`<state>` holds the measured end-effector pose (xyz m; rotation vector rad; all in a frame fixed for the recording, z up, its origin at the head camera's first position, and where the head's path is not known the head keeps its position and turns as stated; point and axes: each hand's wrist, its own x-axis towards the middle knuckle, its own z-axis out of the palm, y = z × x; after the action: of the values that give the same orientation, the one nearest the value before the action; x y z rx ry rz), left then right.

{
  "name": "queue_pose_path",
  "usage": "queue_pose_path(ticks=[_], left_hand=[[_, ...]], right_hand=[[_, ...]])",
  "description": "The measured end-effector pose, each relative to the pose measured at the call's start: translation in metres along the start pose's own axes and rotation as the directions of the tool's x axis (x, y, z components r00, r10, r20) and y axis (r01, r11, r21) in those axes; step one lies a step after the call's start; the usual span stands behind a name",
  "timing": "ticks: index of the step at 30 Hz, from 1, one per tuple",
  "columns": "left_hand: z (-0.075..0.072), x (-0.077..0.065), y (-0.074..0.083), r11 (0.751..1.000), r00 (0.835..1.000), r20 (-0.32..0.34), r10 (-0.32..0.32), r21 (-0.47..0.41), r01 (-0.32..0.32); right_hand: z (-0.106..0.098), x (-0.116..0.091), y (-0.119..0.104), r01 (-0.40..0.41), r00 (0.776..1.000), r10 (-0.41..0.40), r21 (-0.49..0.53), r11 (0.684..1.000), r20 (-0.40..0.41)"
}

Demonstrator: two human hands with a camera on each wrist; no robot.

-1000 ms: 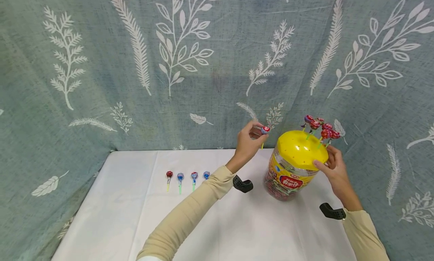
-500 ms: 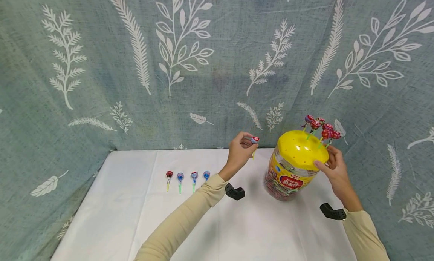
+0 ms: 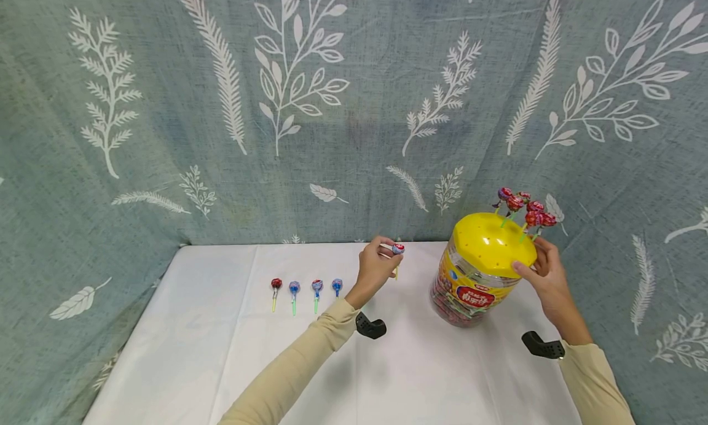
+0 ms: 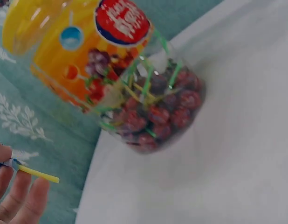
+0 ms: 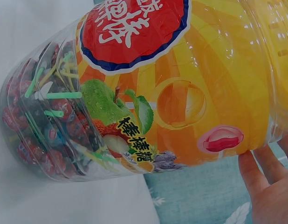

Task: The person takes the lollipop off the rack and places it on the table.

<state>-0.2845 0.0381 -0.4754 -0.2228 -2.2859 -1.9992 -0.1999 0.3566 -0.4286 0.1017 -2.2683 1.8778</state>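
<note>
My left hand [image 3: 375,270] pinches a lollipop [image 3: 398,249] with a red and blue wrapper, its yellow stick [image 4: 39,174] pointing down in the head view. It is left of a large clear candy jar [image 3: 475,295] with an octagonal yellow lid [image 3: 489,247]. Around the lid's right edge, my right hand [image 3: 553,284] grips the jar, thumb at the front and fingers partly hidden behind. Several lollipops [image 3: 534,218] stand upright in holes at the back right of the lid. Through the jar's wall, many wrapped lollipops [image 5: 46,130] show at the bottom.
Several lollipops [image 3: 294,287] lie in a row on the white table [image 3: 221,351], left of my left hand, heads toward the back. A grey-green curtain [image 3: 354,136] with white leaf prints hangs behind the table and down both sides.
My left hand has drawn away from the jar, moving left and lower in the head view with the lollipop between its fingers. The right hand and jar have stayed put.
</note>
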Motion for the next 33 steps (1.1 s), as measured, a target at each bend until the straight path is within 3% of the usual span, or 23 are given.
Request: queue_pose_path(ticks=[14,25,28,33], left_hand=[[0.003,-0.011,-0.04,0.987,0.99,-0.056,-0.128,0.09,0.133],[0.014,-0.02,-0.067,0.929,0.967,-0.141,-0.21,0.281,0.242],[0.019,-0.023,-0.073,0.92,0.965,-0.146,-0.216,0.301,0.251],[0.024,-0.027,-0.08,0.917,0.979,-0.125,-0.159,0.348,0.193]], right_hand=[[0.001,-0.001,-0.001,-0.008,1.0,0.007,-0.015,1.0,-0.024],[0.001,-0.001,0.0,-0.014,1.0,0.014,-0.012,1.0,-0.017],[0.0,-0.001,0.0,-0.016,1.0,0.016,-0.022,1.0,-0.025],[0.001,0.0,0.001,-0.023,1.0,0.022,-0.017,1.0,-0.02]])
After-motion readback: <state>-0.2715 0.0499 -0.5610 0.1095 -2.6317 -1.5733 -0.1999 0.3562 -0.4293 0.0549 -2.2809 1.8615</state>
